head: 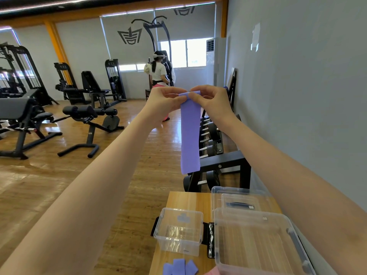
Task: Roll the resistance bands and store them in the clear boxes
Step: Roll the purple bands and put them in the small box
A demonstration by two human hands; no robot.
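Two hands: my left hand (pixel 166 100) and right hand (pixel 210 100) are raised at arm's length, fingers and thumbs of each pinching the top edge of the purple resistance band (pixel 190 135).
Band: it hangs straight down in the air, well above the table, top edge just folded over.
Rolling well: I judge the first turn should be tight and square, both thumbs feeding evenly so the edges stay aligned.
Boxes: small clear box (pixel 179 231) and large clear box (pixel 256 241) sit open below.
Surface: wooden table (pixel 188 199) by a grey wall; purple rolled bands (pixel 179 266) lie at its near edge.
Room: gym with wood floor, dumbbell rack (pixel 214 147), black weight benches (pixel 87 120), another person (pixel 158 72) far off.
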